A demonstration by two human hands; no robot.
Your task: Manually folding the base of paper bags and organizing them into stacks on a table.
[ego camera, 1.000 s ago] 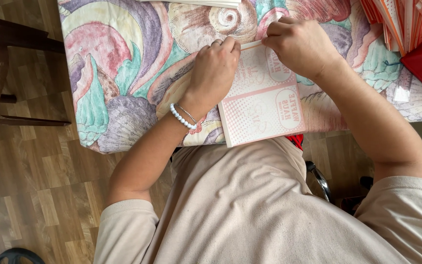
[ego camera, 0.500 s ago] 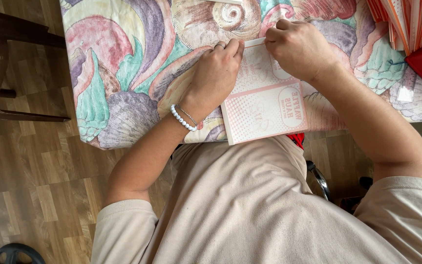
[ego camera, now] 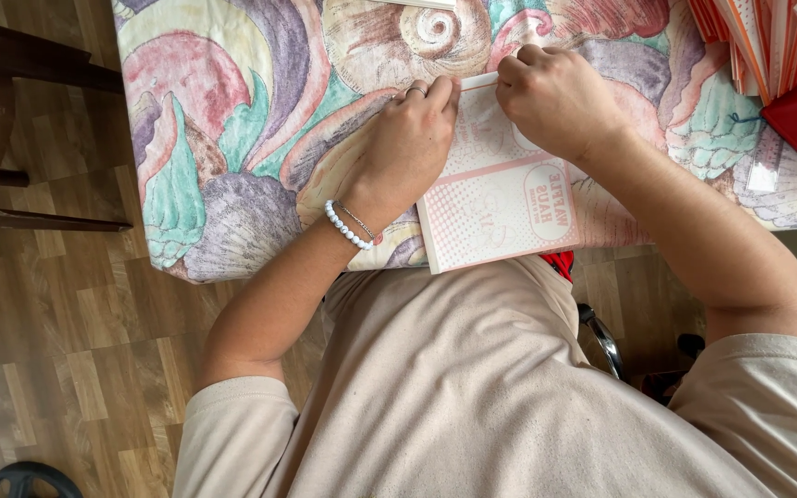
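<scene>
Two hands on one pink carton, lying flat on the shell-patterned tablecloth at the near edge, right under both hands. Red and orange stack sits beyond the right hand, well apart. Left hand lies palm-down, fingers curled onto the carton's left top edge. Right hand is curled tight, pinching the carton's far edge. Bead bracelet on the left wrist.

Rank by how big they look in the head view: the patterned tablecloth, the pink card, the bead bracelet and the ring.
1. Patterned tablecloth, covers most of the table.
2. Pink card, under both hands.
3. Bead bracelet, on the left wrist.
4. Ring, a thin band on a left finger, smallest.
</scene>
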